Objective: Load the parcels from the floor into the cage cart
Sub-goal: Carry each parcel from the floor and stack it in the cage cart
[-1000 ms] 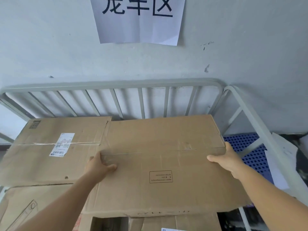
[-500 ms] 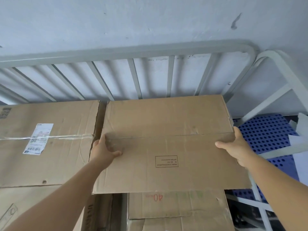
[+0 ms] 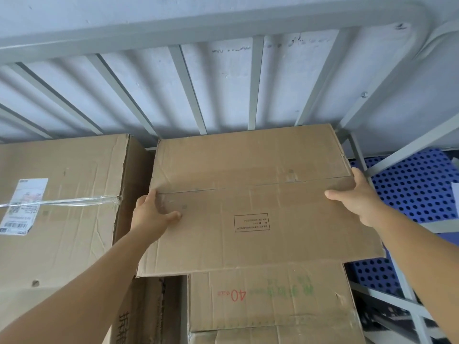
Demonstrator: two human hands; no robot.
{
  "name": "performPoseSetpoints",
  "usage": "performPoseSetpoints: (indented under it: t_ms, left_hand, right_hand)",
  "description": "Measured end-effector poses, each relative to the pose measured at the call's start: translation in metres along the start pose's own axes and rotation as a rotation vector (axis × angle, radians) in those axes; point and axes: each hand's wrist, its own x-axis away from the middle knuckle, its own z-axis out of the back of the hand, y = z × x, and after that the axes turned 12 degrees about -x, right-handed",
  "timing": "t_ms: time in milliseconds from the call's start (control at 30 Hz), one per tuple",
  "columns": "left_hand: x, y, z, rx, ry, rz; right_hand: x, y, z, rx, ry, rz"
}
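Observation:
A wide brown cardboard box (image 3: 248, 194) with a small printed rectangle on top lies inside the grey cage cart (image 3: 188, 95), its far edge near the back bars. My left hand (image 3: 151, 214) grips its left edge, thumb on top and fingers down the side. On the opposite edge my right hand (image 3: 355, 197) holds the box the same way. It sits on a lower box marked "40" (image 3: 268, 296), overhanging it on the left.
A large taped box with a white shipping label (image 3: 62, 194) fills the cart's left side, with a narrow gap to the held box. The cart's right side rail (image 3: 402, 150) stands close by. Beyond it lies a blue perforated pallet (image 3: 417, 184).
The box has gone down and back toward the rear bars with both hands on its edges. The view has dropped and moved closer, so the wall sign is out of sight.

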Motion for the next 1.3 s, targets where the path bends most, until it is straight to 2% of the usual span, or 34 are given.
performPoseSetpoints:
  t_ms: [167,267,367,467,600,733,933,1100,1300]
  left_hand:
    - [0.001,0.000,-0.003,-0.089,-0.068,-0.014]
    - [0.013,0.003,-0.004,-0.200,-0.100,-0.022]
    - [0.035,0.009,-0.007,-0.386,-0.070,-0.112]
    - [0.057,0.013,-0.014,-0.460,-0.137,-0.192]
    - [0.084,0.017,-0.013,-0.509,-0.167,-0.256]
    - [0.119,0.031,0.002,-0.543,-0.129,-0.290]
    - [0.182,0.058,0.036,-0.576,-0.063,-0.442]
    - [0.239,0.074,0.064,-0.571,-0.003,-0.594]
    - [0.304,0.078,0.080,-0.609,0.050,-0.794]
  right_hand:
    - [0.004,0.001,-0.002,0.154,0.002,0.015]
    - [0.017,0.002,-0.006,0.396,-0.009,0.025]
    - [0.037,0.005,-0.011,0.654,-0.030,0.045]
    - [0.058,0.010,-0.013,0.774,-0.081,0.058]
    - [0.087,0.014,-0.014,0.832,-0.094,0.091]
    - [0.125,0.009,-0.013,0.899,-0.108,0.193]
    - [0.199,-0.006,-0.002,0.957,-0.122,0.318]
    - [0.267,-0.013,0.018,0.988,-0.074,0.370]
    - [0.363,-0.003,0.048,0.907,0.035,0.378]
